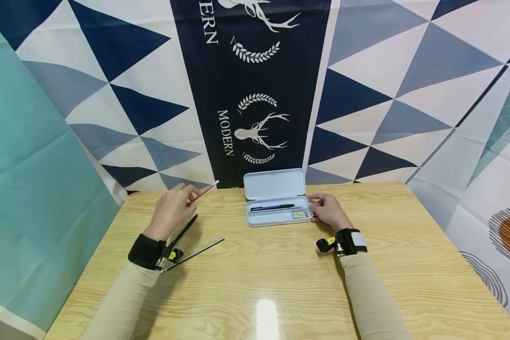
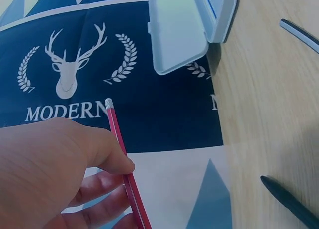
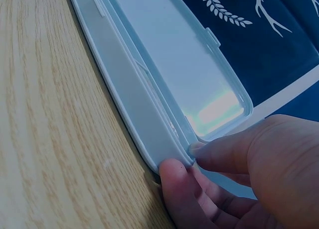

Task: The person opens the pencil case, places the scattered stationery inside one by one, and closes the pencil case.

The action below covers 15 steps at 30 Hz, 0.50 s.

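Observation:
My left hand (image 1: pixel 172 212) pinches a red pencil (image 2: pixel 115 127) between thumb and fingers, above the table's back left part. The pencil's eraser end points up toward the case. A pale blue pencil case (image 1: pixel 261 220) stands at the back middle with its lid (image 1: pixel 275 185) raised. Inside the case lie a dark blue pen (image 1: pixel 272 207) and a small eraser with a printed sleeve (image 1: pixel 300 215). My right hand (image 1: pixel 329 212) grips the case's right end; in the right wrist view the thumb lies at the rim and the fingers against the outer wall.
On the wooden table (image 1: pixel 272 269), a black pen (image 1: pixel 186 229) and a thin silver-and-black stick (image 1: pixel 201 249) lie near the left wrist. A patterned cloth (image 1: pixel 263 80) hangs right behind the table, and a teal cloth (image 1: pixel 38 179) hangs at the left.

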### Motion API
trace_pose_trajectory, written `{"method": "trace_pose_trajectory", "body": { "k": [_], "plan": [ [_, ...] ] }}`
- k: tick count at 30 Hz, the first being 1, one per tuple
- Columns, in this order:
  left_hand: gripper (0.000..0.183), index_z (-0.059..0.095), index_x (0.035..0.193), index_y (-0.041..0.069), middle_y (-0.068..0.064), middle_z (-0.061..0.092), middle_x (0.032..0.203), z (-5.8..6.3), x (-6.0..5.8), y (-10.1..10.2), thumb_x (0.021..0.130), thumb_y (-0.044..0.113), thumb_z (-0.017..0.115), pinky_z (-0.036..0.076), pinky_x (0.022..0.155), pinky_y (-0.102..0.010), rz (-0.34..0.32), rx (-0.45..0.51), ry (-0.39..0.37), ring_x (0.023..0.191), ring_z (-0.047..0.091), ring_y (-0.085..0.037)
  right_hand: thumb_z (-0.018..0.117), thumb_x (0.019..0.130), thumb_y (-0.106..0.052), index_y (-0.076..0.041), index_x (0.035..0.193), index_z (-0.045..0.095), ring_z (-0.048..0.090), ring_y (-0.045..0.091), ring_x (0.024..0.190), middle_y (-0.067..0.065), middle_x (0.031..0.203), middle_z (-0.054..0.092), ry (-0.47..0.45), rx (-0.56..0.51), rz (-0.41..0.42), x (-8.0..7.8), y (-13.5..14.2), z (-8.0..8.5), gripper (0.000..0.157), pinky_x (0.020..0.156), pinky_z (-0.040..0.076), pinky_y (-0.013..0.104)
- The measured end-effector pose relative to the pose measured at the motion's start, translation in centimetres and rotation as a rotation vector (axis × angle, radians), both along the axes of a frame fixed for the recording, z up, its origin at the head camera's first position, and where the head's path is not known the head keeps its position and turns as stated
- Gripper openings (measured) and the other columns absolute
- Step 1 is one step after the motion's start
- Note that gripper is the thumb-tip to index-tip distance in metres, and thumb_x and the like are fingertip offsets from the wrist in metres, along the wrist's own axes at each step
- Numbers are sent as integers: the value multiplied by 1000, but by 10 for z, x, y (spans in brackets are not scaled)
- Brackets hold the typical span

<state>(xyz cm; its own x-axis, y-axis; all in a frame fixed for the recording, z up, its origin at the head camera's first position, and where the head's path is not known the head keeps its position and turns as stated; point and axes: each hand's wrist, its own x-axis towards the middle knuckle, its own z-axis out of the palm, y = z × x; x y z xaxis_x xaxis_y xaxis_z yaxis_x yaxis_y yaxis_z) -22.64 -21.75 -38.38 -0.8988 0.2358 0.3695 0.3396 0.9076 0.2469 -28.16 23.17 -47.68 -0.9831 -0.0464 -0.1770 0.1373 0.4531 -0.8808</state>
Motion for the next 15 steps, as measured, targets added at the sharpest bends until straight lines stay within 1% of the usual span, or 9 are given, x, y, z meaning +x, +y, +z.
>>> {"method": "trace_pose_trajectory", "body": {
  "k": [6, 12, 15],
  "plan": [
    [26, 81, 121, 5, -15, 75, 99, -3, -3, 5, 96, -1, 75, 48, 61, -32, -8, -29, 6, 75, 65, -24, 58, 114, -4, 5, 159, 57, 69, 9, 71, 18, 106, 66, -2, 3, 9, 0, 1, 0, 46, 64, 64, 23],
    [26, 81, 118, 6, -13, 73, 97, -6, -7, 10, 95, -4, 75, 48, 61, -34, -37, -46, 59, 79, 64, -25, 58, 114, -4, 4, 159, 58, 69, 10, 74, 19, 109, 66, -6, 2, 0, 0, 0, 1, 46, 64, 64, 22],
    [26, 82, 115, 6, -13, 73, 97, -6, -9, 12, 93, -6, 75, 51, 62, -36, -54, -59, 90, 80, 64, -26, 59, 114, -3, 4, 158, 59, 69, 10, 74, 19, 110, 67, -7, -3, -3, 0, 0, 1, 45, 64, 64, 22]
  ]
}}
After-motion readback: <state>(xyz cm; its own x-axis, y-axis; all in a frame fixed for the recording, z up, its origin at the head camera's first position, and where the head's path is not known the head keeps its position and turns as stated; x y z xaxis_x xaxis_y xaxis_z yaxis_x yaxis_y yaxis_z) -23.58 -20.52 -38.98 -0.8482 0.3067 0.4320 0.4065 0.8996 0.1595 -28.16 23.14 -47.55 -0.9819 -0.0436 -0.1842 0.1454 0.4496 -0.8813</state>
